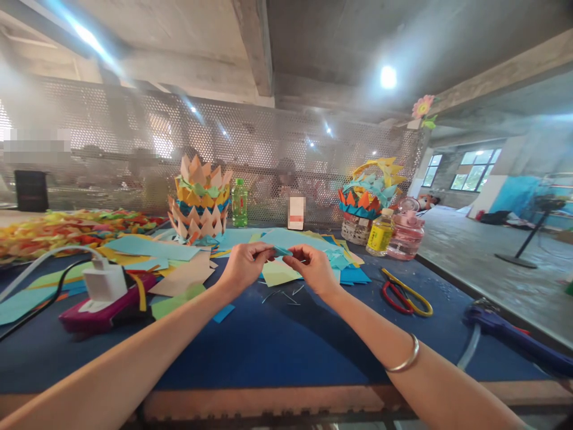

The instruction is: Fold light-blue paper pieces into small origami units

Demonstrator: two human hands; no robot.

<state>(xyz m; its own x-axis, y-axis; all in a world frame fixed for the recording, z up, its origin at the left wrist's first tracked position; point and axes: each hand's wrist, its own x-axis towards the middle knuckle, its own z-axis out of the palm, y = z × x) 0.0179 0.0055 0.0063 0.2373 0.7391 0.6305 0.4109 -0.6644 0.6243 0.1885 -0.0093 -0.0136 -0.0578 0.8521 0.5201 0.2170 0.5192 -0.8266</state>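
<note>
Since the small blue paper (pixel 282 251) looks light and easily creased, its ends seem the safest hold, and I see the left hand (pixel 245 263) and right hand (pixel 316 269) pinching them (gently, I'd guess) above the dark-blue tabletop (pixel 268 352).

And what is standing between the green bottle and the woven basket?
In the head view, a phone stands upright between the green bottle and the woven basket.
</note>
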